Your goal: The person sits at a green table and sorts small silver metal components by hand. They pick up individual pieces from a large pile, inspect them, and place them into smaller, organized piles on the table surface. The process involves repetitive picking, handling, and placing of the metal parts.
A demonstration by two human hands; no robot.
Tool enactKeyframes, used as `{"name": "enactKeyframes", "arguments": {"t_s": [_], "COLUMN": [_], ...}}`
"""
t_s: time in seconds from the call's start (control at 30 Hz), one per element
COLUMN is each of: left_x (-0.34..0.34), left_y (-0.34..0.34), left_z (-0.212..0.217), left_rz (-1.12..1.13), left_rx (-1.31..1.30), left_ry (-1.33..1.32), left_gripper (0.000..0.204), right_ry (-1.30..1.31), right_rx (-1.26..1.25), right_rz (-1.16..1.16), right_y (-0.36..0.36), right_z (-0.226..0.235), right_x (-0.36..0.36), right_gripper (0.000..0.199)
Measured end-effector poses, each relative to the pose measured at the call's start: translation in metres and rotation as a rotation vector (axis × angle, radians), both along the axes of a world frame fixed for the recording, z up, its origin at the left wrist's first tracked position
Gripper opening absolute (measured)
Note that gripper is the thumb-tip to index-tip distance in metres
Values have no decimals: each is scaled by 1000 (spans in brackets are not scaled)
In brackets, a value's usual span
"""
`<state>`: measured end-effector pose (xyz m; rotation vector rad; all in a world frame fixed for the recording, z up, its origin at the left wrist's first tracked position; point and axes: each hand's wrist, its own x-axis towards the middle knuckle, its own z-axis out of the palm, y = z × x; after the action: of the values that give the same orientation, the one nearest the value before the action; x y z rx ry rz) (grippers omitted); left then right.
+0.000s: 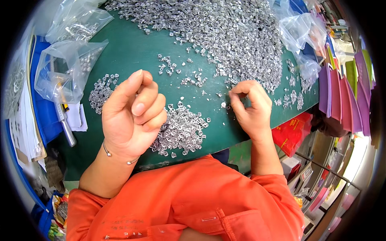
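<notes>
My left hand (pixel 134 106) is raised over the table with its palm turned up and its fingers curled in. Thumb and index finger come together at the top, and whatever they hold is too small or hidden to name. Just beside and below it lies a pile of small grey metal buckle-like pieces (pixel 183 130). Over to the right, my right hand (pixel 254 106) has thumb and index finger pinched near the tabletop, close to a few loose pieces. Anything between those fingertips is hidden. A large heap of similar pieces (pixel 225 36) spreads beyond both hands.
The green table (pixel 132 40) carries a smaller pile (pixel 100 92) left of my left hand. Clear plastic bags (pixel 60 72) sit at the left beside a blue tray (pixel 42 92) and a metal-handled tool (pixel 67 128). Another clear bag (pixel 301 30) and coloured folders (pixel 341 94) stand at the right.
</notes>
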<state>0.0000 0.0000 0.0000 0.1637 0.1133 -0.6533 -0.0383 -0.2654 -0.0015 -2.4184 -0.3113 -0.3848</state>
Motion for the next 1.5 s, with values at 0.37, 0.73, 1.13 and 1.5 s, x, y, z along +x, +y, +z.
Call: {"name": "enactKeyframes", "arguments": {"t_s": [0.37, 0.73, 1.13, 1.5], "left_x": [-20, -23, -22, -19], "left_y": [-6, -12, -10, -9], "left_z": [40, 28, 30, 31], "left_rz": [-127, -405, -387, -370], "left_rx": [767, 657, 698, 713], "left_ry": [-649, -1074, -1043, -1017], "left_gripper": [3, 7, 8, 8], "right_ry": [-21, 157, 169, 256], "right_rx": [-162, -212, -92, -182], "right_rz": [289, 282, 164, 284], "right_y": [37, 38, 17, 19], "right_z": [1, 15, 25, 19], "right_x": [65, 56, 52, 36], "right_gripper": [14, 17, 10, 16]}}
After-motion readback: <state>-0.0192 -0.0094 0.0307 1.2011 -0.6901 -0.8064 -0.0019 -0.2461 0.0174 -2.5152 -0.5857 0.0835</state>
